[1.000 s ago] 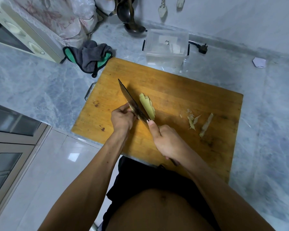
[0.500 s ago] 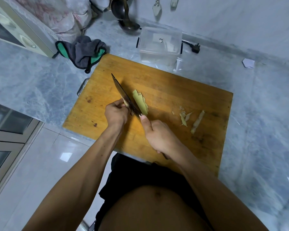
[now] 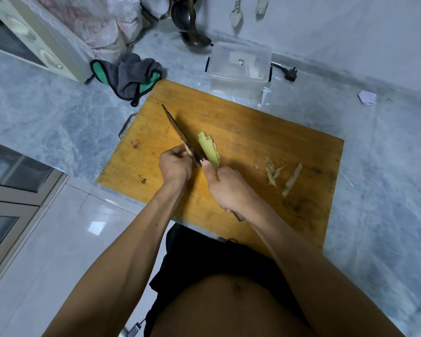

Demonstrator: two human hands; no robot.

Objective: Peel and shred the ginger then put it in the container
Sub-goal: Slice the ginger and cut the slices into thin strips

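While the right hand (image 3: 231,188) grips the knife (image 3: 180,135) by its handle, index finger laid along the blade's back, the left hand (image 3: 174,164) pinches the uncut ginger piece (image 3: 187,150) with curled fingers directly against the blade's left face. Little of that piece shows past the fingers.

Step in hand, judged from the layout: slicing, the stage before shredding. Peeling looks complete, since the peelings (image 3: 281,176) lie well to the right of the right hand on the board (image 3: 265,132).

Location of the cut ginger: the slices (image 3: 209,150) lean in a stack just right of the blade, immediately ahead of the right thumb tip. Nothing clearly ginger shows in the container (image 3: 240,66), which stands beyond both hands, off the board's far edge.

Orientation: the long axis of the slices runs away from the hands and slightly to the left, nearly parallel to the blade. The blade tip points the same way, away from the right hand.

Next move, as a judgement: keep the left fingertips tucked back from the edge, then step the blade leftward by one slice thickness. When the piece is used up, lay the slices flat and cut along their length into shreds.
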